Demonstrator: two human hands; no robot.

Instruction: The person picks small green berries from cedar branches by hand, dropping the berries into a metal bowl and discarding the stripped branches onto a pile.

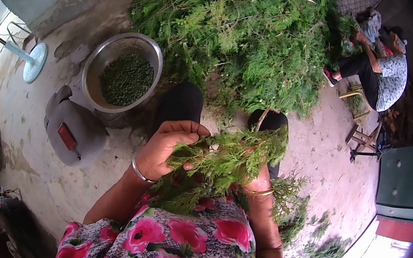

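Gap between knees (180, 103) beyond sprig (226, 157)

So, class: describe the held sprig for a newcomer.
Start at the pink-flowered garment, bottom centre. Just above it, partly covering the right hand, is a feathery green sprig. Unlike the big heap beyond, it is held up off the floor.

Two hands (166, 147) (259, 178) (one bangle (140, 174) each), one basin (93, 70).

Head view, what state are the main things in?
leafy sprig, lifted off the floor, leaves on
left hand, curled at the sprig, grip unclear
right hand, partly hidden by the sprig
metal bowl, upright, partly filled with green berries
branch pile, heaped
another person, seated
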